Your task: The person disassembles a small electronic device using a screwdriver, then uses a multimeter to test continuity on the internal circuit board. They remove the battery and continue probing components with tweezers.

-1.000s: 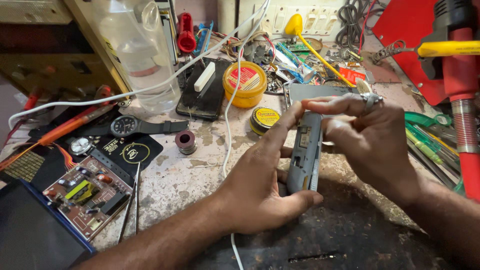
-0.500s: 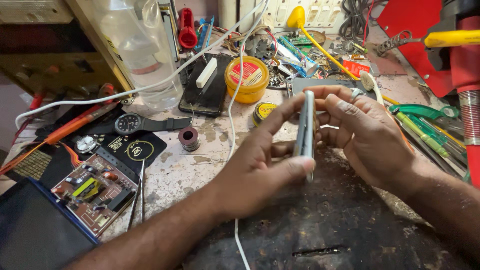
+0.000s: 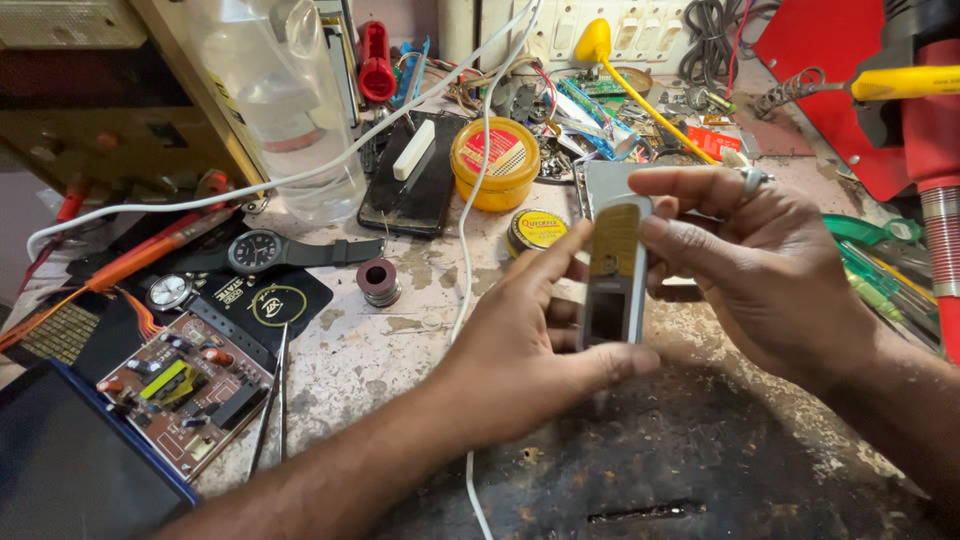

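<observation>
The small handset (image 3: 612, 275), a slim silver phone body with a yellowish panel on its upper half and a dark window lower down, is held upright above the worktop (image 3: 400, 340), between both hands near the middle of the view. The left hand (image 3: 530, 350) closes on its lower end, with the thumb pressed along the bottom edge and the index finger raised against the left side. The right hand (image 3: 770, 270) closes on the upper end, its fingers (image 3: 680, 245) pinching the top and right edge. The unit appears light and rigid, with a smooth casing that is likely to slip under a loose hold; the panel and window look fragile, so the long side edges are the safest place to take hold. Directly behind the handset lie a small round yellow tin (image 3: 537, 230) and a larger yellow tub (image 3: 495, 162). A white cable (image 3: 462, 270) runs down the worktop just left of the left hand and passes under the wrist. Further left sit a solder spool (image 3: 378, 281), a wristwatch (image 3: 258, 250), tweezers (image 3: 272, 400) and a bare circuit board (image 3: 185, 390). Green-handled tools (image 3: 880, 265) crowd the right side, near the right wrist.
</observation>
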